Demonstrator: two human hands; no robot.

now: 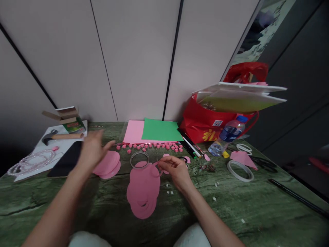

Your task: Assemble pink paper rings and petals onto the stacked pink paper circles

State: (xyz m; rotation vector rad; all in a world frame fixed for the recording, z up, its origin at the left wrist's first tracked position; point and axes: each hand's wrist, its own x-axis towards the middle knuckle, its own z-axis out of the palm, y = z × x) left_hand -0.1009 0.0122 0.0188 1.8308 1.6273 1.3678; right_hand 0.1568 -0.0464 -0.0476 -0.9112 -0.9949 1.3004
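Observation:
My left hand [93, 145], slightly smeared by motion, is over the edge of a black phone-like slab [67, 159], its thumb stretched away from the fingers and nothing seen in it. Beside it lies a stack of pink paper circles [109, 163]. My right hand [177, 171] pinches a thin, curled pink paper strip [155, 167]. Below the strip, overlapping pink paper spirals [143, 188] are spread on the table, one with a cut opening. A tape ring [139, 160] stands at their upper edge. Behind, several small rolled pink paper roses [161, 145] form rows.
Green paper [161, 130] overlaps pink sheets [132, 132] at the back. On the right are a red bag [200, 120], a water bottle [228, 135], a white tape roll [240, 171] and a black rod [298, 197]. A hammer [64, 136], beads [33, 163] and an opened box [73, 124] lie left.

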